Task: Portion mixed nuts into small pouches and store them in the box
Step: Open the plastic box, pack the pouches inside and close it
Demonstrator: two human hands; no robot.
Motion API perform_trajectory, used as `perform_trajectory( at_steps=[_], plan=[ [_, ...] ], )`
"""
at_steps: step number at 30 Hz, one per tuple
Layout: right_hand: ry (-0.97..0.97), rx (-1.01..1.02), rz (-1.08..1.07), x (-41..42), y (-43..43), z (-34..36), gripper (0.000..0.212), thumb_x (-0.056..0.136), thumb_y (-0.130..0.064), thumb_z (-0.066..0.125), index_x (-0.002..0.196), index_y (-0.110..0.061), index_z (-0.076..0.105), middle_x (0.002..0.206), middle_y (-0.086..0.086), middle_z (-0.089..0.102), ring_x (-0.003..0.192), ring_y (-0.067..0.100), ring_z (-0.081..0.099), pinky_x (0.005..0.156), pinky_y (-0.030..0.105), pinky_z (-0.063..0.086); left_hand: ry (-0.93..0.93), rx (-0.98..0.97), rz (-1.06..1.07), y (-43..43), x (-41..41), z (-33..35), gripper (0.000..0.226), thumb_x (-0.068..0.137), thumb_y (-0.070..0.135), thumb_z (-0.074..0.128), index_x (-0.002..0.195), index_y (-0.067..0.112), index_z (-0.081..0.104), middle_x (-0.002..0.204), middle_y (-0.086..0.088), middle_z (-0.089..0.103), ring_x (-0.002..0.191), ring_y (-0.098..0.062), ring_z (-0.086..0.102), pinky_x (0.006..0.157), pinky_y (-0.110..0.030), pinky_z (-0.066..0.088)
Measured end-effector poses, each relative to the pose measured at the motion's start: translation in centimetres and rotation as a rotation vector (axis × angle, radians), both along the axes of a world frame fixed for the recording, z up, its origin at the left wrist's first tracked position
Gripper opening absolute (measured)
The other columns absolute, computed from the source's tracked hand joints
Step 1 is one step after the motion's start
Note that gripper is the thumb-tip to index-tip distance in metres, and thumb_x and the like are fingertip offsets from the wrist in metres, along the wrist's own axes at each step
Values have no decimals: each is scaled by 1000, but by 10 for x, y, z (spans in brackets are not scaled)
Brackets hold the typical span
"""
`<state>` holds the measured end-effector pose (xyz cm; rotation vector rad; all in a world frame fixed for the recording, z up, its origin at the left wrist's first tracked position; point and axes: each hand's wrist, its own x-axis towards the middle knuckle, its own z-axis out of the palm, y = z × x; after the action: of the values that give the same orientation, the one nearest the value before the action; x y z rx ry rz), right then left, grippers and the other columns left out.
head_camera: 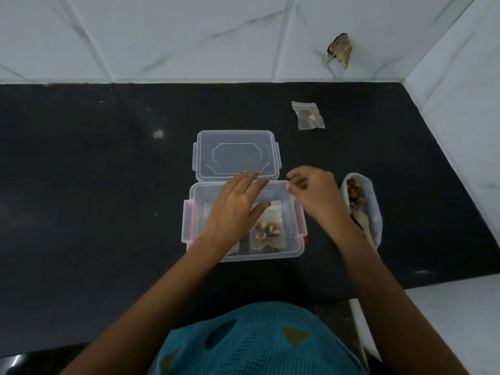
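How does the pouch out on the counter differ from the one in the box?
The counter pouch lies alone on the black counter; the boxed pouch lies inside the clear box. The counter pouch lies well beyond the left hand; the boxed pouch sits right beside it. Both are small clear pouches holding a few nuts.

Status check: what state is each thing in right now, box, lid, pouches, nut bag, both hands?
box: open, pouches inside.
lid: off, flat behind the box.
pouch in the box: filled.
pouch on the counter: filled, outside box.
nut bag: open, nuts inside.
left hand: fingers straight, over the box.
right hand: fingers curled; grip unclear.
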<state>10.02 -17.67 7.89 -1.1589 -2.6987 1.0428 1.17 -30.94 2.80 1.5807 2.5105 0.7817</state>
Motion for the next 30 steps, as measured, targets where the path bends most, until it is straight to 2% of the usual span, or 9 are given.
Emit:
perform_trajectory(
  at_steps=[3,5,9,13,17,21,23,25,30],
  plan=[
    [40,13,-97,-3,37,0,25,89,-17,58,113,-13,60,107,3,63,89,6,53,84,24,45,-32,-100,-78,10,-13,-2,52,90,38,52,135,13,45,143,-11,42,136,-29,34,109,-36,11],
    [55,-2,-145,-7,61,-8,24,89,-17,57,113,-13,60,110,3,62,92,7,53,84,23,44,-15,-161,-143,14,-21,-7,59,89,49,37,137,15,42,146,-10,38,138,-28,30,110,-37,6],
    [106,-50,-221,-22,104,-31,25,89,-14,57,114,-10,60,111,6,62,94,8,53,83,21,42,109,-253,-240,16,-34,-20,59,92,51,27,132,14,48,135,-13,51,128,-32,45,105,-51,15],
    [167,-102,-311,-44,142,-54,27,88,-14,59,114,-7,59,108,7,62,90,9,54,79,19,41,145,-232,-256,14,-37,-21,58,97,51,16,134,15,42,132,-9,55,123,-26,51,100,-56,22],
    [193,-117,-401,-73,177,-73,29,87,-18,60,114,-6,57,108,7,60,92,13,56,74,20,41,110,-253,-263,12,-39,-26,60,95,58,17,136,20,38,136,-4,51,128,-19,44,102,-53,21],
    [169,-94,-455,-99,203,-91,35,87,-30,60,110,-5,56,107,7,57,89,16,57,63,22,43,128,-269,-257,11,-39,-28,64,92,63,17,139,22,34,139,0,48,131,-12,31,110,-41,20],
    [122,-59,-494,-110,212,-99,45,83,-41,61,113,-7,55,117,10,53,100,23,56,74,33,50,105,-268,-253,11,-39,-28,63,92,63,18,139,23,33,138,1,49,130,-13,36,106,-47,24],
    [37,-27,-528,-117,219,-104,51,80,-46,62,115,-10,54,122,8,48,106,23,52,85,41,48,99,-259,-248,12,-39,-27,62,92,62,18,138,23,33,137,2,50,129,-14,41,102,-52,26],
    [64,-158,-602,-127,229,-112,35,71,-40,72,95,-16,63,107,4,62,100,22,58,83,39,52,83,-234,-235,12,-39,-26,61,92,62,18,138,25,34,136,4,51,129,-13,42,108,-38,28]
  ],
)
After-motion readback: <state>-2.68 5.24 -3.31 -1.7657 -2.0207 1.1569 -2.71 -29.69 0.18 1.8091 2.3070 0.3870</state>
